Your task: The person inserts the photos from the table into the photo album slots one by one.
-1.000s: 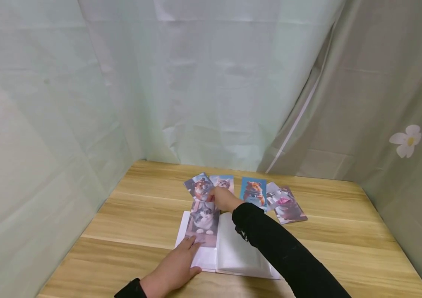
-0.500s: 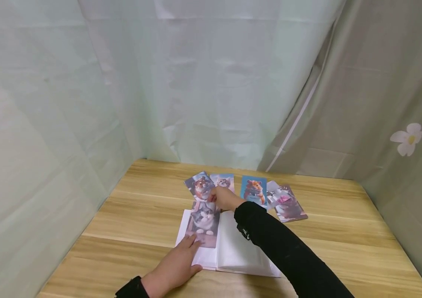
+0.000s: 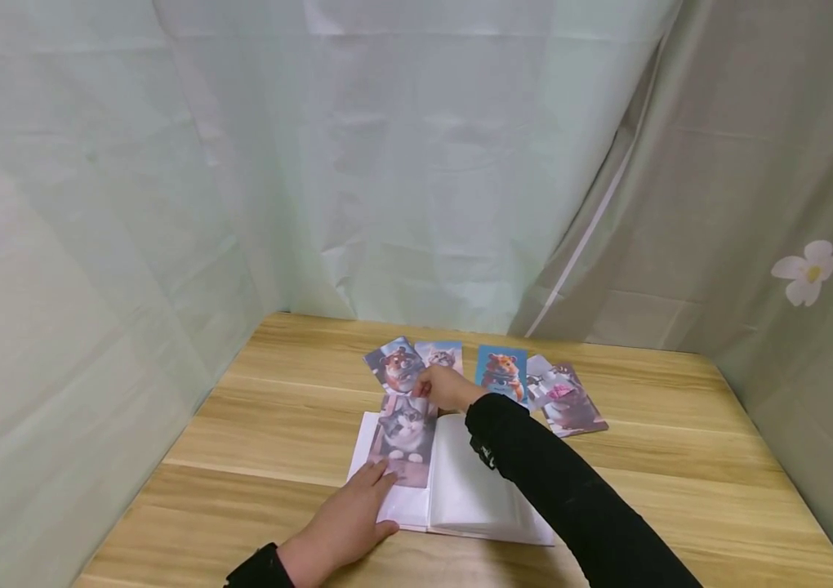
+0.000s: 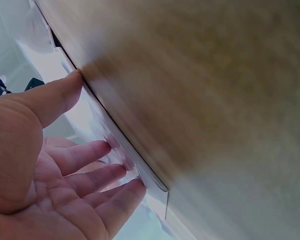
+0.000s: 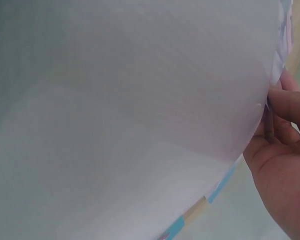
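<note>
A white photo album point(image 3: 477, 482) lies spread on the table. Over its left page is a photo of a grey-and-white cat point(image 3: 403, 445), its top end reaching past the page's far edge. My right hand point(image 3: 449, 388) pinches this photo near its upper right corner. In the right wrist view a pale album page point(image 5: 140, 125) fills most of the frame, and thumb and fingers of the right hand point(image 5: 285, 130) meet at its edge. My left hand point(image 3: 350, 516) rests on the album's lower left, fingers extended; the left wrist view shows its fingertips point(image 4: 135, 186) at the cover's edge.
Beyond the album lie a bear photo point(image 3: 396, 363), a kitten photo point(image 3: 442, 353) partly behind the right hand, and a blue hamster photo point(image 3: 502, 371). Overlapping photos point(image 3: 574, 404) lie to their right. Curtains point(image 3: 424, 163) hang behind the wooden table point(image 3: 240, 441).
The cat photo's upper end has shifted slightly to the right along with the right hand. My left hand stays in place on the album.
</note>
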Motion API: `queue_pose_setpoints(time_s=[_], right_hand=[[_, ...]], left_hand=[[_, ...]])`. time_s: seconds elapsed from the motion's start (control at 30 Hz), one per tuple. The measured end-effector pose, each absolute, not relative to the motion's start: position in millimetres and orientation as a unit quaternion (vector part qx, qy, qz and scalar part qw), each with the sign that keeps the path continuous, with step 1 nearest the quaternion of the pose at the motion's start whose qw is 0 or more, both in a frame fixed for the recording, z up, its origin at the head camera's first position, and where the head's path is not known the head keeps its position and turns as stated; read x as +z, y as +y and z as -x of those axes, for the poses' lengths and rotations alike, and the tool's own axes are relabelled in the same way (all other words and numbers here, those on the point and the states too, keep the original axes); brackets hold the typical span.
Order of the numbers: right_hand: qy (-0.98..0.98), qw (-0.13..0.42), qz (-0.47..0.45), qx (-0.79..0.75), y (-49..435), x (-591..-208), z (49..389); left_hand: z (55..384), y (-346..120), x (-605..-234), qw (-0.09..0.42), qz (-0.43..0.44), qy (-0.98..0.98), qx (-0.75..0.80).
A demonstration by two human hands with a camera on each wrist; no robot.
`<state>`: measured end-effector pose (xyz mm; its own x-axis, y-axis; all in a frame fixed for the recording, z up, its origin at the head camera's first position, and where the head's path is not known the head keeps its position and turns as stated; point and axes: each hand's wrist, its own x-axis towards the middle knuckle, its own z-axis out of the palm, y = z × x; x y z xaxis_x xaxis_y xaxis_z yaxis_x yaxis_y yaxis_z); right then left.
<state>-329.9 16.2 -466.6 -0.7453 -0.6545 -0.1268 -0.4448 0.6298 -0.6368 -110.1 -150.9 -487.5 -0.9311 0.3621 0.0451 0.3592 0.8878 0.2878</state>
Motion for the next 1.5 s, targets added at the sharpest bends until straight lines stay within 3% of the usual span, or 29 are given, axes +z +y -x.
queue_pose_setpoints(time_s=[0.87,1.23,1.5], right_hand=[[0.880,0.213,0.328,-0.269,7.2,-465.0,324.4],[0.887,0.166,0.386,-0.189,1.1,-465.9,319.7],[0.881,0.182,0.385,-0.205,-1.3,-464.4,312.3]], left_hand=[[113.9,-153.0,-484.2,0.014,-0.192,0.968,0.162],[115.0,-154.3,-485.8,0.017,-0.192,0.967,0.167],[114.4,-154.4,-483.6,0.017,-0.197,0.967,0.163]])
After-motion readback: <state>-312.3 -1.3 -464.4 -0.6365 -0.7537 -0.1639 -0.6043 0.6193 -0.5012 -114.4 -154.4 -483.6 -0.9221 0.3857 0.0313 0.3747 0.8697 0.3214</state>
